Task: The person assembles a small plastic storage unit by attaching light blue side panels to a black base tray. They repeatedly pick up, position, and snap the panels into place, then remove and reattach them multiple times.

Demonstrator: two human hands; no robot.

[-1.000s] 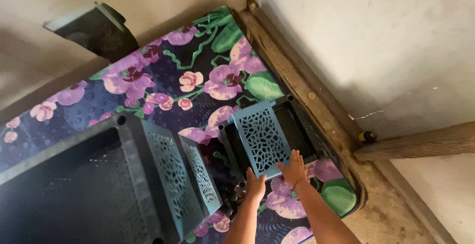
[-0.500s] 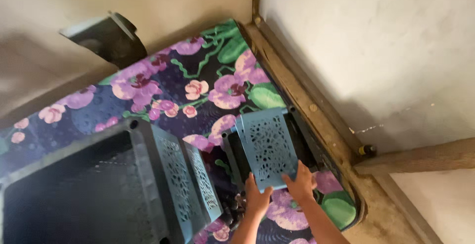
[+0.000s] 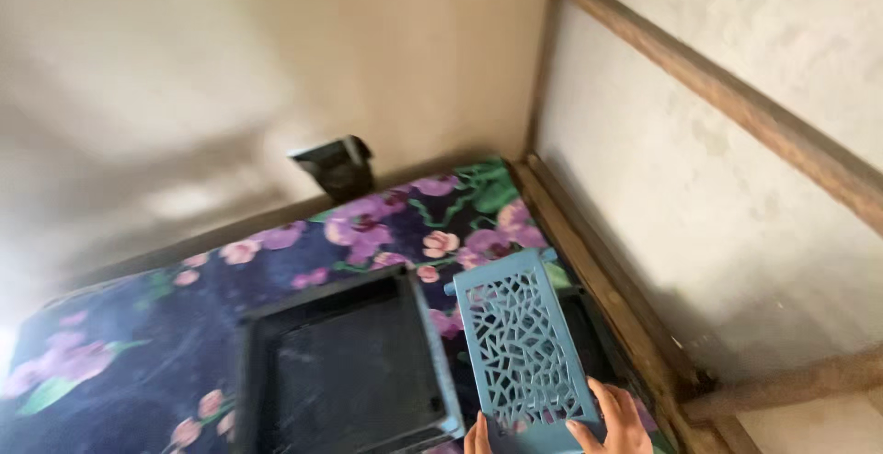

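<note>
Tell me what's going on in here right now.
A person is holding up a light blue plastic panel with a cut-out lattice pattern, tilted on end. The right hand grips its lower edge with the fingers on its face; only the fingertips of the left hand show at its bottom corner. Beside it, a dark square tray-like piece lies on a dark floral cloth in the room's corner.

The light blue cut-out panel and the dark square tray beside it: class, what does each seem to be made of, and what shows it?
The light blue cut-out panel looks like moulded plastic, matt: uniform colour and a clean pierced crackle pattern. The dark square tray is probably plastic too, dull and dusty, with a raised moulded rim. The right hand holds the panel's lower edge.
</note>
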